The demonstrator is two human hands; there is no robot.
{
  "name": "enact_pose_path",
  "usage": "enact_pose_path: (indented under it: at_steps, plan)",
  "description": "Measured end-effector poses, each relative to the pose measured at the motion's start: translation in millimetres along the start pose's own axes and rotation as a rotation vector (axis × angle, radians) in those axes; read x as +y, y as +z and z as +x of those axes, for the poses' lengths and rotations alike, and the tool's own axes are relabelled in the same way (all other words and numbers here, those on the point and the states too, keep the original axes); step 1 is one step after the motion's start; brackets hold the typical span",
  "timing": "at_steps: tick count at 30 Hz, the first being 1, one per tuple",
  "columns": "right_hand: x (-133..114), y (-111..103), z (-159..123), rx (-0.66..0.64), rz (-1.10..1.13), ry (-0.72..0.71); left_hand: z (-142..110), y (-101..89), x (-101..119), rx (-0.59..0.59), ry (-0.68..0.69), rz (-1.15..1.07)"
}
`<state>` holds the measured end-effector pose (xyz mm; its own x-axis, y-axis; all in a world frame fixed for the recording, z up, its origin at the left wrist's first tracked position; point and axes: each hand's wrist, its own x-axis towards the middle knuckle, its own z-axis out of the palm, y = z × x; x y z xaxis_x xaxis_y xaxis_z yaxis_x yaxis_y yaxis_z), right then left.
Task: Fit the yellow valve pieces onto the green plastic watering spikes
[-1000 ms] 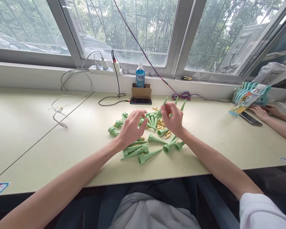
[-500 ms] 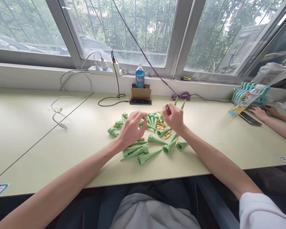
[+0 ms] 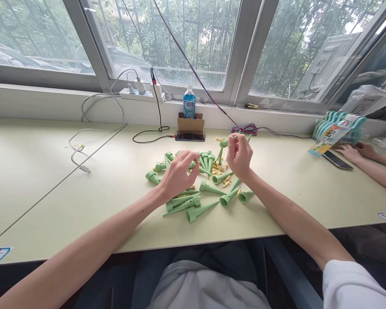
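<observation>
The right hand is raised a little above the middle of the table, with thumb and fingertips pinching a green spike. That spike hangs with its wide end up near the fingertips, and a small yellow piece shows at its top. The left hand is lower, palm down over the left part of the pile of green spikes, its fingers curled loosely and resting on the spikes beneath; whether it actually grips one cannot be told. The pile lies at the middle of the table, towards the far edge, with the cones pointing every way. Scattered yellow parts sit among them, between the two hands. Several longer cones lie nearest the person, just below the left wrist.

At the far edge, behind the pile, a phone lies flat in front of a small cardboard box, and a drinks bottle stands on the window ledge behind the box. A power strip sits on the ledge to the left, with white and black cables trailing down onto the table. Near the far right corner, another person's hands rest beside a second phone and a stack of teal hangers.
</observation>
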<state>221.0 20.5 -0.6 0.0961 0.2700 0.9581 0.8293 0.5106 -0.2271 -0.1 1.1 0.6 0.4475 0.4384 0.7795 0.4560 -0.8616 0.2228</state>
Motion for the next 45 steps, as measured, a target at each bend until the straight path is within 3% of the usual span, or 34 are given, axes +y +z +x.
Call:
enact_pose_path:
  at_steps: [15, 37, 45]
  plan:
    - [8, 5, -1, -0.123, -0.052, 0.047, -2, 2.2, -3, 0.005, 0.017, -0.004]
    - [10, 3, 4, -0.139, -0.026, 0.062, -2, 1.9, -1, -0.046, -0.013, -0.019]
    - [11, 3, 7, -0.272, -0.063, 0.072, -3, 2.2, -1, -0.065, -0.024, -0.027]
